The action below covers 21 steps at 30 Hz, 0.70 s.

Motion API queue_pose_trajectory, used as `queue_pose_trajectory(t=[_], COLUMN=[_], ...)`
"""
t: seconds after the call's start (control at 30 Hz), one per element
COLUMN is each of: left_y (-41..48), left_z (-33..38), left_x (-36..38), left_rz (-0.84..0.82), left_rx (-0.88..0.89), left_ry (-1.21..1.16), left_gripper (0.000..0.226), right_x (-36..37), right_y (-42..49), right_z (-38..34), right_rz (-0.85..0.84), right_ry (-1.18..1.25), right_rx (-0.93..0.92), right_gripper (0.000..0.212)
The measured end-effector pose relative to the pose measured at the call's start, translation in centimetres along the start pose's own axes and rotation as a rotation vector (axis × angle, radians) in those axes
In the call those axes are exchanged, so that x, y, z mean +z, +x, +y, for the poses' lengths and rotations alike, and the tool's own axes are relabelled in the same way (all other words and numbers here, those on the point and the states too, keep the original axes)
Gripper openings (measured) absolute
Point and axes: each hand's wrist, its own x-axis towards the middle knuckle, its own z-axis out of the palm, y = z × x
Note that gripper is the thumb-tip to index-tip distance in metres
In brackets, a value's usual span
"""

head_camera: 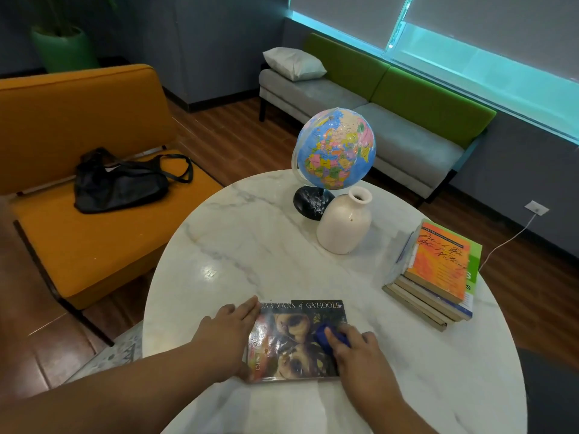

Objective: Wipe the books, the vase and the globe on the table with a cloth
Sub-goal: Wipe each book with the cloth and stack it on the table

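Book (297,339) is pinned by straight fingers of the left hand (232,324), likely against sliding. Blue cloth (327,335) is gripped in curled fingers of the right hand (355,344), on the cover; globe (336,148) and vase (344,227) are set beyond the fingertips.

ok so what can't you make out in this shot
Head view:
Blue cloth: mostly under the right hand.
Lower books in the stack: covers hidden by the orange book.
Globe base: partly behind the white vase.
Ga'Hoole book: title's start covered by the left hand.
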Motion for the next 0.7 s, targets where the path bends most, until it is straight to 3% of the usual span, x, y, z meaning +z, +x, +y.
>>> queue_pose_trajectory(t=[0.1,0.27,0.5,0.6,0.7], left_y=[0.0,0.1,0.0,0.0,0.0], left_z=[0.0,0.1,0.0,0.0,0.0], left_x=[0.0,0.0,0.0,0.0,0.0], left_rz=[-0.007,-0.011,-0.019,-0.012,-0.016], left_rx=[-0.008,-0.013,-0.016,-0.01,-0.008], left_ry=[0.006,-0.007,-0.023,-0.02,-0.022], left_gripper=[0.116,0.118,0.121,0.119,0.117], right_x=[0.2,2.3,0.8,0.3,1.6], right_y=[0.9,0.3,2.2,0.6,-0.7], right_z=[-0.5,-3.9,-2.1,-3.7,-4.4], right_rz=[0.003,-0.07,0.105,0.132,0.086], right_ry=[0.008,0.0,0.092,0.204,0.059], right_rx=[0.073,-0.207,0.01,-0.107,-0.28], right_gripper=[0.049,0.065,0.047,0.043,0.047])
